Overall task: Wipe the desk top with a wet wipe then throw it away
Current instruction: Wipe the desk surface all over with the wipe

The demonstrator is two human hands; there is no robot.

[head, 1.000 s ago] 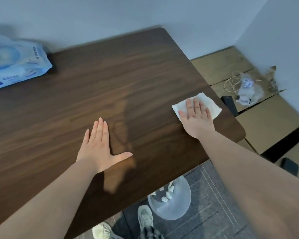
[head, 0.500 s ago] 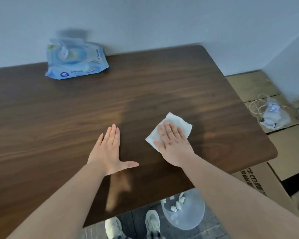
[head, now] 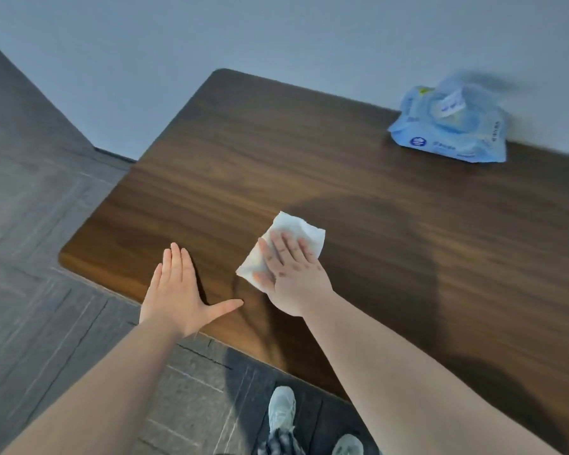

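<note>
Right hand point(head: 293, 274) fingers flat on wet wipe point(head: 288, 241), long axis up-right, left hand point(head: 178, 297) splayed on desk point(head: 375, 192)

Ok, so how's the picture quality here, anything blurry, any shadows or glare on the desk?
In the head view, the wet wipe pack is smeared by motion blur, while the hands, left and right, look fairly sharp; a broad soft shadow falls across the desk top right of the white wipe; no hard glare; the wide lens bends the desk edges.

Dark wood-grain desk top point(head: 309, 165), white wet wipe point(head: 293, 234), blue wipes pack point(head: 454, 133)
</note>
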